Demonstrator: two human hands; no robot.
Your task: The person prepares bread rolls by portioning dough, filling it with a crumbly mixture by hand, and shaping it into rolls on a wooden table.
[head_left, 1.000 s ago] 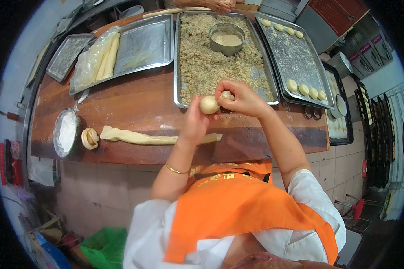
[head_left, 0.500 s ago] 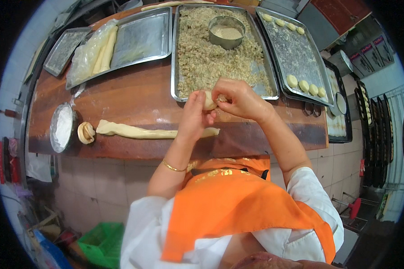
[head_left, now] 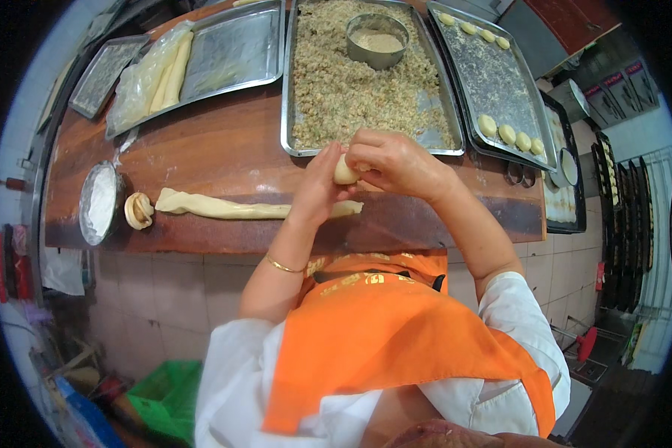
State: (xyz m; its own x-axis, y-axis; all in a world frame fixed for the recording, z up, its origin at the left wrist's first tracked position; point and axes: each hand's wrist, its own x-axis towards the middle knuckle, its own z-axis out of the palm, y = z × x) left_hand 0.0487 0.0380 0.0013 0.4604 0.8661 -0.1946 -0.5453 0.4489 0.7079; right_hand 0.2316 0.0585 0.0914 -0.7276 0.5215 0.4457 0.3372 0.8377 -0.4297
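A small ball of dough (head_left: 344, 171) sits in my left hand (head_left: 319, 183), whose fingers curl round it. Against its right side, the fingers of my right hand (head_left: 392, 160) pinch the dough; the fingertips are partly hidden. Both hands are over the front of the wooden table, just below a tray of crumbly filling (head_left: 366, 104). A long dough rope (head_left: 231, 207) lies on the table, passing behind my left forearm. To its left rest a coiled piece of dough (head_left: 138, 211) and a bowl of white flour (head_left: 101, 203).
A metal bowl (head_left: 377, 43) stands in the filling. On the right, a floured tray (head_left: 493, 82) carries several dough balls (head_left: 508, 134), with ring cutters (head_left: 521, 175) below. At the left, a metal tray (head_left: 231, 56) holds dough rolls (head_left: 170, 75) under plastic.
My right fingers have shifted slightly over the dough ball, and less filling shows at its opening. The whole view has tilted a little, moving the table slightly upward.
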